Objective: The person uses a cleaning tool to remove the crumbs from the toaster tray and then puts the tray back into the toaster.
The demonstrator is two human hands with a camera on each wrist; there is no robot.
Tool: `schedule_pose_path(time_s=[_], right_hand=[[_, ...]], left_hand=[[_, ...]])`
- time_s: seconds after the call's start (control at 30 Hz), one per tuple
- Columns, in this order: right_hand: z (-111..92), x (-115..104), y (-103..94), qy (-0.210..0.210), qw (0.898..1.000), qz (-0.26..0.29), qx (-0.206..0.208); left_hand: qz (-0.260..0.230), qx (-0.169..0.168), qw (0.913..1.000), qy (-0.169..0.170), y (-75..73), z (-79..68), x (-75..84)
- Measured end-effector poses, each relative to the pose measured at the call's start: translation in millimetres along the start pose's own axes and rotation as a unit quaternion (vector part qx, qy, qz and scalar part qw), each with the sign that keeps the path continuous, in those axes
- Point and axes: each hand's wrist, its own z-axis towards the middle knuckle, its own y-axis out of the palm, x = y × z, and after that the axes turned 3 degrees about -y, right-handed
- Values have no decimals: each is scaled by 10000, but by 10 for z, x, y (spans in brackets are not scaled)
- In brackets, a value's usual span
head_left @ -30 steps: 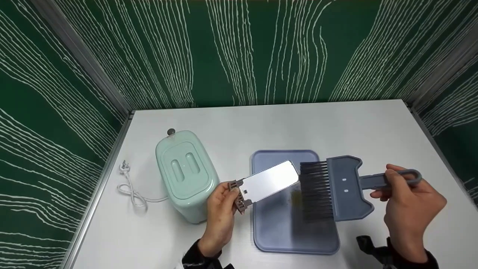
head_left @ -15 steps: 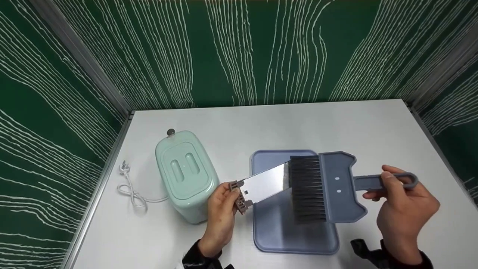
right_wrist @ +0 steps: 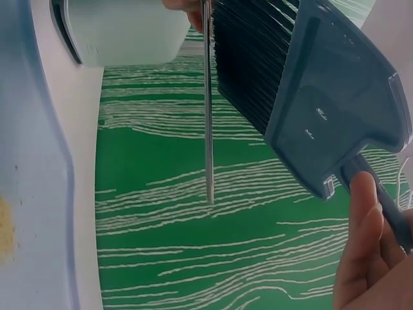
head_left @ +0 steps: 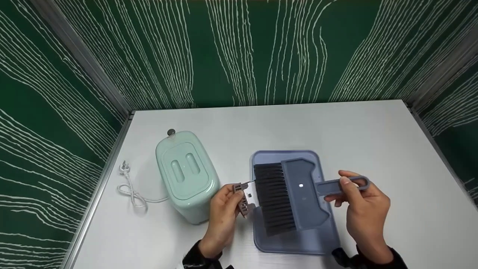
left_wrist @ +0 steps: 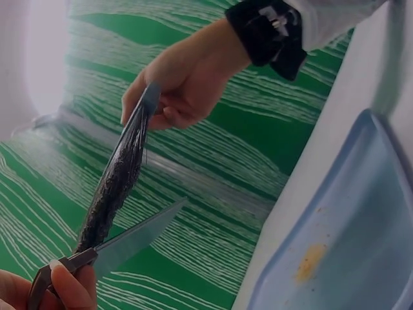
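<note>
Green walls filled the upper part of the frame, and the white tabletop ran from their foot toward the bottom. The tray lay on it at lower centre, its raised rim well apart from the tabletop's far edge. At centre left stood the mint toaster; whether it touched the left hand could not be told.

The wide brush hung over the tray, bristles toward the left of the frame. The right hand gripped its handle. The left hand pinched the slotted end of the metal plate, so the two hands were apart, each clamped on its own thing. The plate was held above the tray, mostly hidden by bristles from overhead; the left wrist view showed the bristle tips close to the pinched end.

Brushing the plate would probably go best with light strokes from the pinched end to the free end, kept above the tray. A firm pinch should stop it twisting, and fingers ought to avoid its thin sides. The brush seemed to have easier travel rightward; leftward, the toaster limited it.

The cord lay looped at left, and yellowish crumbs dotted the tray.
</note>
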Motion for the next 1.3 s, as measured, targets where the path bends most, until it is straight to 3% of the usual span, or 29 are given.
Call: schedule_pose_path(time_s=[0.2, 0.4, 0.63, 1.3], right_hand=[[-55, -16, 79, 348, 9979, -507, -182], [-54, 7, 102, 250, 9955, -875, -261], [-20, 45, 59, -142, 9963, -762, -368], [152, 44, -126, -495, 9982, -339, -47]], left_hand=[[-77, -143, 9999, -58, -2, -14, -4], [-29, -187, 9998, -22, -6, -22, 9], [11, -202, 9998, -4, -5, -17, 14], [-22, 24, 9999, 128, -2, -11, 23]])
